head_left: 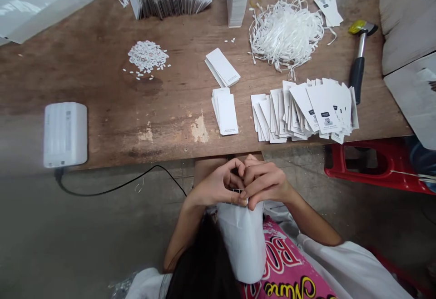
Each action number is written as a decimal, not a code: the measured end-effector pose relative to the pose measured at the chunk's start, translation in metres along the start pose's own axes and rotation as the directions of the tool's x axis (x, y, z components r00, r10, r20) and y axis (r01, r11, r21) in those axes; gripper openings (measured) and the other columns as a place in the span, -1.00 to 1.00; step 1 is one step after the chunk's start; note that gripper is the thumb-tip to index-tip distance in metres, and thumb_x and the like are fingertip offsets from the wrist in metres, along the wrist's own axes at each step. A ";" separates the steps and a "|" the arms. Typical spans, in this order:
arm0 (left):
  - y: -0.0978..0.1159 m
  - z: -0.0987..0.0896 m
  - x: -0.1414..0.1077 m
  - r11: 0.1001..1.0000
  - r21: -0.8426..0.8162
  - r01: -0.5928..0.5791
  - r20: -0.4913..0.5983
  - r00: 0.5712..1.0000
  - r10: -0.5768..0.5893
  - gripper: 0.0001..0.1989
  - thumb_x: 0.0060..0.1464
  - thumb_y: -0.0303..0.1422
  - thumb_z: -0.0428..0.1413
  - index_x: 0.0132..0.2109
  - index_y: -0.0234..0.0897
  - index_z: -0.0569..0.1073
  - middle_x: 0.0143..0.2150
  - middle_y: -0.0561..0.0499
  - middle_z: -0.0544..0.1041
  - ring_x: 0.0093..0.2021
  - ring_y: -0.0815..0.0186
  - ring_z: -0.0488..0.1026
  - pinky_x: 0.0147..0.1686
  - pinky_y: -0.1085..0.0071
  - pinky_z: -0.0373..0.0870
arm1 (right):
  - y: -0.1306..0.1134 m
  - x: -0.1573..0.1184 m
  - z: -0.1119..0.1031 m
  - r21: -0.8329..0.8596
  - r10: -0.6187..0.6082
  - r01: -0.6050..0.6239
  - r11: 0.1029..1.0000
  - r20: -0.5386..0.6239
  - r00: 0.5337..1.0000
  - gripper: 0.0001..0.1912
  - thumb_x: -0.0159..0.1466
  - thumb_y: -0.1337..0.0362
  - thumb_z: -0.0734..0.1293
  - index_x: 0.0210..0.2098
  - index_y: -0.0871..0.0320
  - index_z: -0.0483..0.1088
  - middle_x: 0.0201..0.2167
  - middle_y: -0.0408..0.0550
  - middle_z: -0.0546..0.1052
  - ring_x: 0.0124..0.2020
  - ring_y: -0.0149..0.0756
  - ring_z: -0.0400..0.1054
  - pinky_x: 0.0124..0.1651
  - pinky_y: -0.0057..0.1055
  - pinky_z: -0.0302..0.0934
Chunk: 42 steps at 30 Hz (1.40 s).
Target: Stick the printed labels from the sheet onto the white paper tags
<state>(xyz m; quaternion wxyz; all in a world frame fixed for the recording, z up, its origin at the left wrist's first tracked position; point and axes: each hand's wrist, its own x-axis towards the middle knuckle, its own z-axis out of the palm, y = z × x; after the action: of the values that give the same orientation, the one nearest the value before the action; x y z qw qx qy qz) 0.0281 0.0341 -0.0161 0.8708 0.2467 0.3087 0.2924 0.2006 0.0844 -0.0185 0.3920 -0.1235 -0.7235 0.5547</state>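
Observation:
My left hand and my right hand meet just in front of the table's near edge, above my lap. Their fingers are bent and pinched together. A small piece with a pale and dark edge shows between the fingertips, mostly hidden, and I cannot make out what it is. Directly below the hands hangs a smooth white sheet-like thing, over a pink printed cloth. On the table nearest the hands lie a small stack of white cards and a wide fanned pile of printed white cards.
A second small card stack, a heap of white strings, a pile of tiny white pieces and a hammer lie on the wooden table. A white box-shaped device trails a black cable. A red stool stands right.

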 end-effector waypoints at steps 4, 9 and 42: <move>-0.005 -0.007 0.001 0.999 -0.043 -0.006 0.047 0.999 0.008 -0.45 -0.23 -0.38 0.39 -0.25 -0.21 0.16 -0.47 0.14 0.52 -0.50 0.47 0.45 -0.51 0.61 0.25 | -0.003 0.001 -0.006 0.055 0.044 -0.048 0.997 0.077 0.996 -0.83 0.18 0.18 0.45 -0.40 0.17 0.55 -0.56 -0.11 0.50 -0.42 -0.39 0.32 -0.26 -0.32 0.14; -0.007 -0.012 -0.003 1.000 -0.009 0.016 0.020 1.000 -0.015 -0.43 -0.26 -0.33 0.41 -0.24 -0.22 0.18 -0.44 0.11 0.53 -0.46 0.43 0.47 -0.48 0.59 0.25 | -0.008 0.005 -0.018 0.073 0.182 -0.217 0.973 0.333 0.925 -0.84 0.28 0.23 0.36 -0.28 0.20 0.52 -0.42 -0.03 0.56 -0.28 -0.35 0.35 -0.09 -0.27 0.17; 0.004 -0.010 -0.011 0.892 0.446 0.074 -0.308 0.948 0.075 -0.51 -0.07 -0.37 0.28 -0.01 -0.16 0.25 -0.37 0.13 0.53 -0.32 0.37 0.49 -0.29 0.47 0.33 | -0.033 0.048 -0.059 -0.349 0.343 -0.261 0.900 0.197 0.919 -0.90 0.27 0.44 0.27 -0.35 0.16 0.36 -0.38 -0.08 0.45 -0.31 -0.35 0.35 -0.25 -0.39 0.24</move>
<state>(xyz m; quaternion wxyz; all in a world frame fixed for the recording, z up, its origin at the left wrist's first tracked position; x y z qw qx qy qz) 0.0134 0.0322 -0.0163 0.7284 0.3920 0.5039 0.2485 0.2187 0.1437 0.0367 0.1799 -0.2243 -0.8187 0.4971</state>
